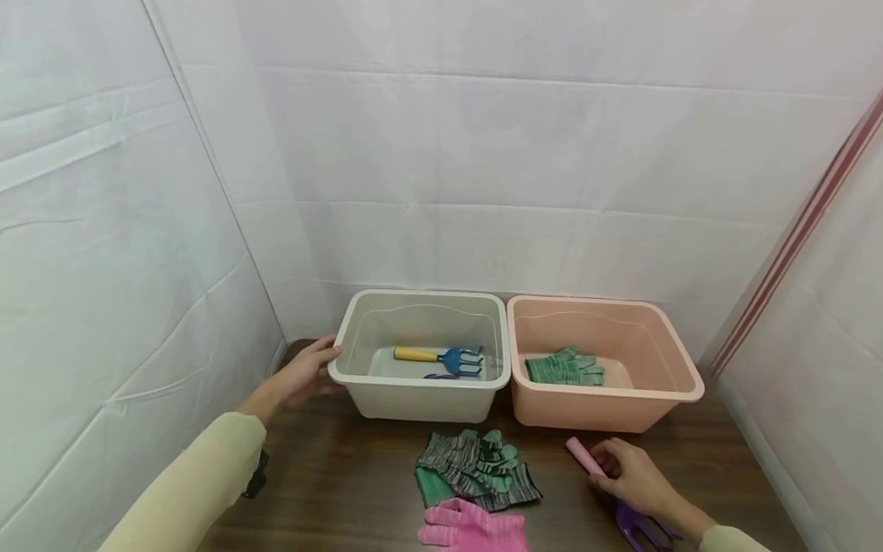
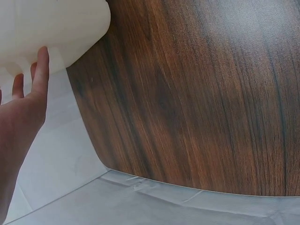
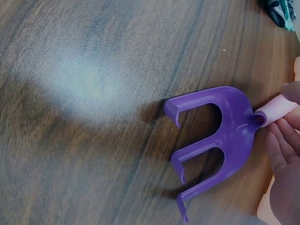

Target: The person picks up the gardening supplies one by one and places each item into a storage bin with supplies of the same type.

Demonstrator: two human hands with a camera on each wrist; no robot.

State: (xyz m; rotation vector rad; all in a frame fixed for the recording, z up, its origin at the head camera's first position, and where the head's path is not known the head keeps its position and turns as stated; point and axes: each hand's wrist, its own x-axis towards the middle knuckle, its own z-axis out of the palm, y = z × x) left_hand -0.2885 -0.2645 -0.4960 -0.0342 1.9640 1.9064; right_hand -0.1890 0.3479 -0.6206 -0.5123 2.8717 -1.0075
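Note:
My left hand (image 1: 306,373) touches the left side of a whitish bin (image 1: 421,400). Straight fingers lie against its outer wall in the left wrist view. Inside that bin are a blue hand rake (image 1: 455,359) with a yellow handle and part of a purple tool (image 1: 440,376). On the right, my right hand (image 1: 635,475) grips the pink handle (image 1: 583,455) of a purple hand rake (image 3: 234,126). Its three bent prongs point away from the hand, close over the wooden table (image 3: 93,154). The handle is partly hidden by the fingers.
A peach bin (image 1: 586,410) with a green glove (image 1: 566,368) inside stands right beside the whitish one. In front lie dark striped gloves (image 1: 476,468) with green and a pink glove (image 1: 476,527). White sheeting (image 1: 441,153) hangs behind and at both sides.

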